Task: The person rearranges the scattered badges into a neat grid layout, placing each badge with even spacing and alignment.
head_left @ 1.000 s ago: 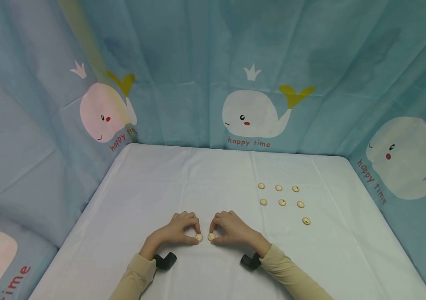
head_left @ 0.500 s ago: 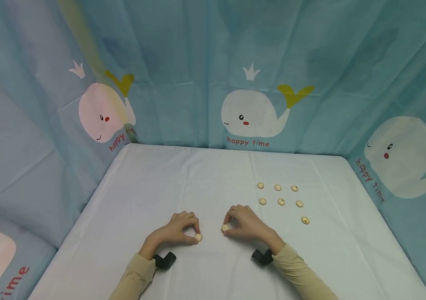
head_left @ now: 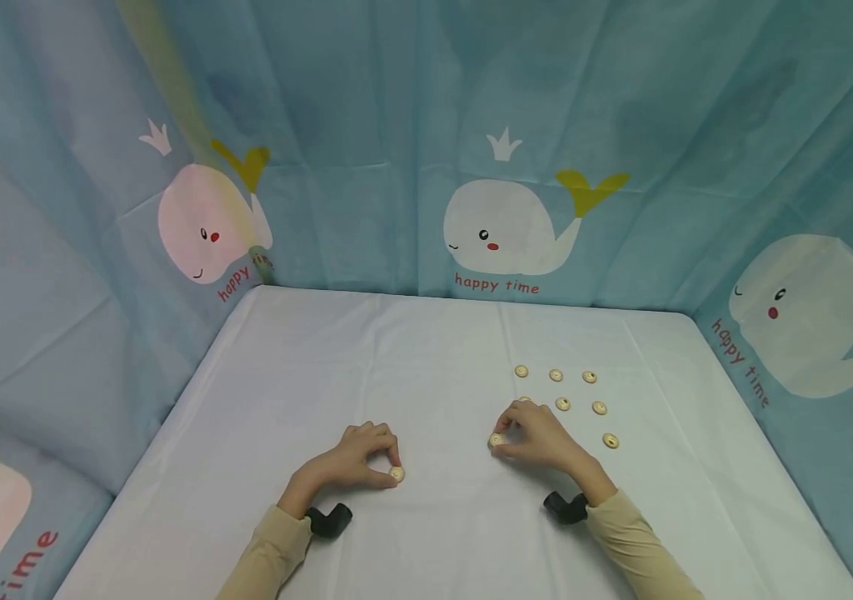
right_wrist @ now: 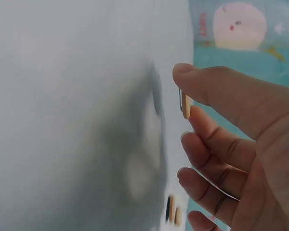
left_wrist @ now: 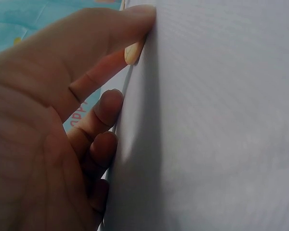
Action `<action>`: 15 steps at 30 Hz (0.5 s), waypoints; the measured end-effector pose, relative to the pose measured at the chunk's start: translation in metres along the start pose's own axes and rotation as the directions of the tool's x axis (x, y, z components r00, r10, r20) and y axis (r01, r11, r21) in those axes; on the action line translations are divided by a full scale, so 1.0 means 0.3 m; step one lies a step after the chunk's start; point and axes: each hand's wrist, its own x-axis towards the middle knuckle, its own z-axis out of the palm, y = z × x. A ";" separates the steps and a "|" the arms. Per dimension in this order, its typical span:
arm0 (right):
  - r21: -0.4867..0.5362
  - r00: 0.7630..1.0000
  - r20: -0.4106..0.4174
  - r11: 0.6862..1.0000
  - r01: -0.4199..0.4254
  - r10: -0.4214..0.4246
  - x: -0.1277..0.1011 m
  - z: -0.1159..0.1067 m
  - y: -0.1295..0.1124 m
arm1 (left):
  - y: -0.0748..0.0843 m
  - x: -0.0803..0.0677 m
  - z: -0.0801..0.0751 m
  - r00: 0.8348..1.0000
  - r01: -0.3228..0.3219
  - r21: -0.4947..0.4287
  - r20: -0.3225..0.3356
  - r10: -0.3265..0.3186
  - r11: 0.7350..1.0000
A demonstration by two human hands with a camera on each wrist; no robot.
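Observation:
Near the front middle of the table, my left hand (head_left: 357, 458) pinches a small round wooden disc (head_left: 396, 473) between thumb and forefinger. In the left wrist view that same disc (left_wrist: 131, 53) shows edge-on against the white cloth. My right hand (head_left: 544, 439), farther right, pinches a second wooden disc (head_left: 496, 439) by its edge. The right wrist view shows this disc (right_wrist: 186, 106) upright and apart from the cloth, with a thin dark line along one face. Its face markings are too small to read. The right fingers partly cover a lying disc (head_left: 525, 400) behind them.
Several matching discs lie in loose rows at the right: a back one (head_left: 556, 376), a second-row one (head_left: 563, 404) and a front one (head_left: 611, 441). A white cloth (head_left: 306, 358) covers the table. Blue whale-print curtains (head_left: 366, 225) stand round its back and sides.
My right hand has moved right and away from the left hand, carrying its wooden disc toward the rows. The left hand and its disc have stayed in place.

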 end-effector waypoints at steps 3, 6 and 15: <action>-0.011 0.999 -0.020 1.000 -0.027 0.026 -0.024 -0.014 0.033 | 0.000 0.000 0.001 1.000 0.003 0.000 0.001 -0.003 1.000; -0.013 0.998 -0.030 0.998 -0.058 0.058 -0.048 -0.032 0.059 | 0.001 0.000 0.001 1.000 0.007 -0.003 -0.002 -0.007 1.000; -0.041 0.990 -0.048 0.990 -0.136 0.134 -0.122 -0.094 0.133 | 0.000 -0.001 0.001 1.000 0.005 0.003 -0.008 -0.005 1.000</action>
